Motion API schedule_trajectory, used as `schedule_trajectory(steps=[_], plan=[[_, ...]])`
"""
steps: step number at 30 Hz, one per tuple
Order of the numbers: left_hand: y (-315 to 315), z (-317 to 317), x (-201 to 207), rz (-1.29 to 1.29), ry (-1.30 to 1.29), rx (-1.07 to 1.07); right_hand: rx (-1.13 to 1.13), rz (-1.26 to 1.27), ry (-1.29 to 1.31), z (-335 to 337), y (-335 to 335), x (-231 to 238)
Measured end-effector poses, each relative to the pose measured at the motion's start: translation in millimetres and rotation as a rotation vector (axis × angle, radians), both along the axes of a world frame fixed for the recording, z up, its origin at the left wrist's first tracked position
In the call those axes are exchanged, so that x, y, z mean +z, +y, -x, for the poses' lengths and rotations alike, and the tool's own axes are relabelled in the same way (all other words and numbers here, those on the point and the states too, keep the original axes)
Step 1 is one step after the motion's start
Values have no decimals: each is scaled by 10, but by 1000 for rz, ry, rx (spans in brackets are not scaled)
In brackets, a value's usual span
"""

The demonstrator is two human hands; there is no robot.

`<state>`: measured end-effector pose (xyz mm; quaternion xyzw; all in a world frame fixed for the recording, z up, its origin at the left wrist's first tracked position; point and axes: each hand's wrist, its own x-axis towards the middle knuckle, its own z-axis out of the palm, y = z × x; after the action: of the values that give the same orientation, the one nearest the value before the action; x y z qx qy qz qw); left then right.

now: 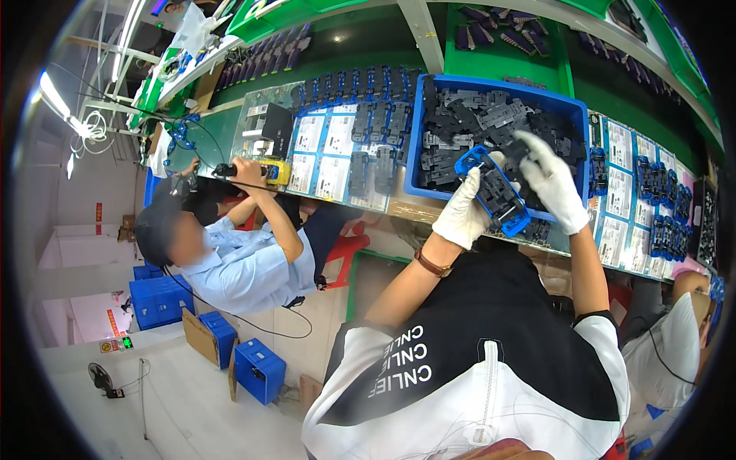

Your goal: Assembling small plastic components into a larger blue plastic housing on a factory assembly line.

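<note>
Holding a blue toy-car chassis (494,192) over the blue bin (571,107) of dark parts, the gloved left hand (462,215) is clamped on its end; the right hand (553,184) pinches a dark part onto it, fitting seemingly unfinished, finished rows lining the counter (399,205)

Two white-gloved hands, left (462,215) and right (553,186), grip a blue-framed black plastic part (494,192) over a blue plastic bin of dark grey moulded pieces (491,115) on a green tabletop (360,38). To the left, a seated person in a light blue shirt (245,268) presses a yellow-bodied tool (272,170).
</note>
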<state>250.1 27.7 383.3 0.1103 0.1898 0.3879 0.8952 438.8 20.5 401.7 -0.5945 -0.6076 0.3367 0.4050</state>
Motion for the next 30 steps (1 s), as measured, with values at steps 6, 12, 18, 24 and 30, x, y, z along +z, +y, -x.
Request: schedule_trajectory(steps=[6,12,18,24,30], plan=[[-101,104,-122,58,-36,-7,-476,-99,1118,8,-62,27],[-137,16,-84,88,-71,10,-412,87,1246,341,-287,-249],[-57,113,-118,61,4,35,-440,-274,116,251,-271,-112],[-32,62,-174,55,4,-10,133,-494,-818,77,-98,60],[-29,18,-192,124,-39,123,-271,-428,-511,169,-275,70]])
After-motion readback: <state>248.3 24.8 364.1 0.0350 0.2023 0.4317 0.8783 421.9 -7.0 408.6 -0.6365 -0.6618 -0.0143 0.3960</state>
